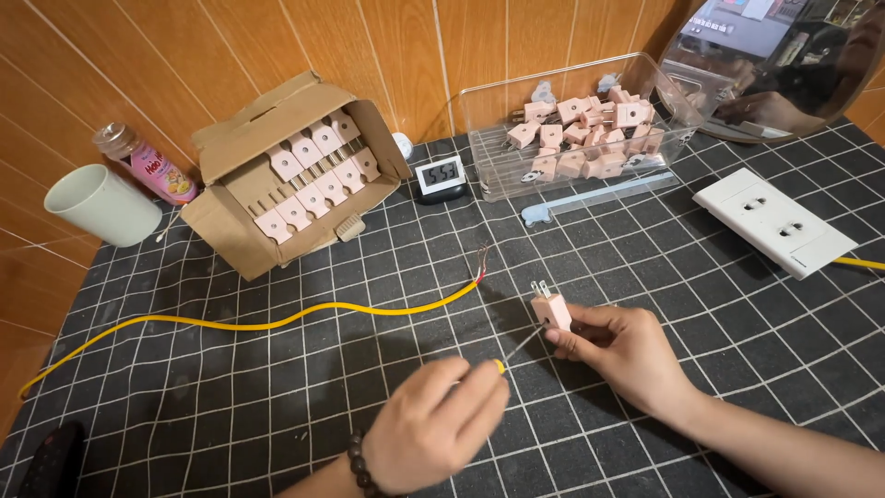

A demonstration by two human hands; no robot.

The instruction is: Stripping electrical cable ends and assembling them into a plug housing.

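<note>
My right hand (627, 350) grips a small pink two-prong plug (551, 309) with its metal prongs pointing up and away. My left hand (433, 424), a dark bead bracelet on its wrist, is closed around a screwdriver with a yellow handle (499, 366). Its thin shaft (524, 344) points at the underside of the plug. A yellow cable (277, 323) curves across the black gridded mat (277, 406), and its stripped end with bare wires (481, 261) lies just left of the plug.
An open cardboard box (286, 175) holds rows of pink plugs at the back left. A clear plastic tray (489, 161) holds several loose ones. Also here are a small digital display (440, 175), a white socket plate (774, 221), a white cup (101, 205), a pink bottle (152, 166) and a mirror (774, 65).
</note>
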